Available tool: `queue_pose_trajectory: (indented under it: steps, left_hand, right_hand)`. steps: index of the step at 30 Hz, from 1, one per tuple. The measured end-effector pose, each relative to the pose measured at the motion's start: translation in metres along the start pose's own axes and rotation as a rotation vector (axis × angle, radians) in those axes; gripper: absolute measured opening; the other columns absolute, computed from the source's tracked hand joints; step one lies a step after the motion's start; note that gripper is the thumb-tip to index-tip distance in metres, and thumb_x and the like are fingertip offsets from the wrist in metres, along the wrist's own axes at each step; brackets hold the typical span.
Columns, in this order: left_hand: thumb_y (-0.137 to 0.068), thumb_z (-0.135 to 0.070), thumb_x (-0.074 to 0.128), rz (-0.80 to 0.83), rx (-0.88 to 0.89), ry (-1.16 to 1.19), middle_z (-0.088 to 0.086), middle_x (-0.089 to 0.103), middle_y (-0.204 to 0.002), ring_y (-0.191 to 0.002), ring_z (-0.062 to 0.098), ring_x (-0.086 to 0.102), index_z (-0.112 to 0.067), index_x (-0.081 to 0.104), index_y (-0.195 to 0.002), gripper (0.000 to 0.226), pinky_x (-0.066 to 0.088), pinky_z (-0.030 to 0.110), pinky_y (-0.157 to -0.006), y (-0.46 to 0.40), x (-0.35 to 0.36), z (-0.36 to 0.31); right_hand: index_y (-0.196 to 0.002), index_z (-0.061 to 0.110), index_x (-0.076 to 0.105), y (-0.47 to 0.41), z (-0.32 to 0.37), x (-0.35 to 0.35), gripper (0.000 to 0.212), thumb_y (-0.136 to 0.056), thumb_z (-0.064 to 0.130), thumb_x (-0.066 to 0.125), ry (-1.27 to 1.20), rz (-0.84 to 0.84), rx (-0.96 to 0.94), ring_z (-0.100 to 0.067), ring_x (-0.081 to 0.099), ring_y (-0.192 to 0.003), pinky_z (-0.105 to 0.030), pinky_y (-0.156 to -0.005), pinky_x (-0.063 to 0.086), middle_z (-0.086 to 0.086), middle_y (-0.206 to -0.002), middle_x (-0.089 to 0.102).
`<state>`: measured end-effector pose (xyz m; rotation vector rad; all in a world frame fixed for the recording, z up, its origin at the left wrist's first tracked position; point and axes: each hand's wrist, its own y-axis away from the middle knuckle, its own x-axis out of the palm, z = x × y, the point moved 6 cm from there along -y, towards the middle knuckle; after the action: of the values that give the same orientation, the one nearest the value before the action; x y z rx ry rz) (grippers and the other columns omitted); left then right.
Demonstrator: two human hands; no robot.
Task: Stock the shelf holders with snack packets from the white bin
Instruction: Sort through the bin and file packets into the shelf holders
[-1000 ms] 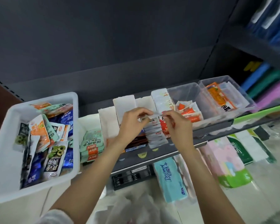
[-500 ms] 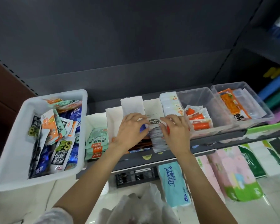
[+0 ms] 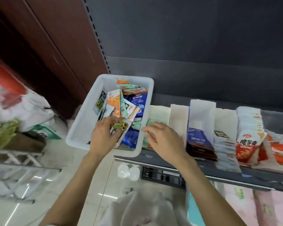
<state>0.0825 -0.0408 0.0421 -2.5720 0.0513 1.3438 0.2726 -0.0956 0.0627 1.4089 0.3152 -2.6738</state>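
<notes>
The white bin (image 3: 82,128) stands at the shelf's left end, full of mixed snack packets. My left hand (image 3: 103,132) is inside it. Its fingers curl over a white packet with green rings (image 3: 122,126), and the thumb lies at that packet's lower edge. My right hand (image 3: 165,141) hovers with loosely bent fingers and holds nothing. It is over the leftmost paper holder (image 3: 158,111), which holds green packets (image 3: 151,123). Further right, holders carry dark blue packets (image 3: 196,137), white packets (image 3: 224,141) and red-and-white packets (image 3: 247,144).
The dark shelf edge (image 3: 170,162) runs below the holders. A metal rack (image 3: 15,157) and stuffed bags (image 3: 23,110) stand at the left. A white plastic bag (image 3: 145,207) lies under my arms, and pink tissue packs (image 3: 260,207) sit under the shelf.
Both hands have left the white-packet holder and let go of the packet there. My left hand moved into the bin, my right hand moved left, and the view swung left.
</notes>
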Motion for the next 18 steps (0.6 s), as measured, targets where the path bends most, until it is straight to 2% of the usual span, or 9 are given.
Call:
queue_pose_trajectory:
  steps: [3,5,7,10,13,18]
  left_hand:
    - [-0.084,-0.025,0.065,0.083,-0.123,-0.081,-0.004,0.067,-0.104,-0.09,0.026,0.061,-0.018,0.057,-0.112,0.03,0.045,0.033,-0.071,-0.014,-0.01,0.056]
    - [-0.084,-0.025,0.065,0.114,-0.123,-0.111,0.002,0.067,-0.104,-0.09,0.028,0.063,-0.017,0.057,-0.113,0.031,0.048,0.036,-0.072,-0.028,-0.012,0.083]
    - [-0.083,-0.026,0.065,0.153,-0.086,-0.104,0.007,0.064,-0.109,-0.097,0.029,0.062,-0.016,0.057,-0.115,0.034,0.05,0.039,-0.078,-0.049,-0.008,0.1]
    - [-0.086,-0.034,0.063,0.254,0.061,-0.154,0.008,0.055,-0.122,-0.114,0.027,0.05,-0.014,0.051,-0.127,0.046,0.043,0.037,-0.09,-0.079,0.008,0.104]
    - [-0.088,-0.04,0.059,0.371,0.175,-0.245,0.007,0.047,-0.132,-0.123,0.025,0.04,-0.014,0.042,-0.135,0.056,0.036,0.033,-0.099,-0.1,0.024,0.105]
    - [-0.088,-0.039,0.058,0.445,0.251,-0.251,0.009,0.047,-0.131,-0.122,0.028,0.038,-0.015,0.041,-0.134,0.054,0.035,0.035,-0.101,-0.113,0.035,0.113]
  right_hand:
    - [-0.116,0.022,0.064,-0.035,0.019,0.037,0.026,-0.097,0.023,0.047,-0.01,0.09,-0.002,-0.013,0.059,-0.101,-0.033,-0.086,0.049,0.005,-0.117,0.064]
    - [-0.116,0.02,0.065,-0.059,0.025,0.062,0.027,-0.096,0.021,0.047,-0.01,0.105,0.034,-0.014,0.061,-0.097,-0.031,-0.083,0.051,0.003,-0.115,0.066]
    - [-0.12,0.019,0.063,-0.087,0.029,0.082,0.028,-0.096,0.02,0.048,-0.012,0.072,0.091,-0.016,0.06,-0.101,-0.03,-0.086,0.049,0.0,-0.116,0.066]
    - [-0.129,0.017,0.055,-0.132,0.027,0.108,0.033,-0.096,0.021,0.049,0.062,-0.016,0.213,-0.022,0.051,-0.114,-0.034,-0.097,0.041,-0.005,-0.122,0.06]
    - [-0.126,0.011,0.051,-0.17,0.014,0.129,0.033,-0.097,0.025,0.049,0.177,-0.076,0.358,-0.027,0.053,-0.11,-0.036,-0.089,0.044,-0.011,-0.117,0.058]
    - [-0.11,0.01,0.06,-0.195,0.003,0.142,0.028,-0.092,0.032,0.057,0.338,-0.166,0.564,-0.023,0.06,-0.098,-0.033,-0.081,0.049,-0.008,-0.105,0.065]
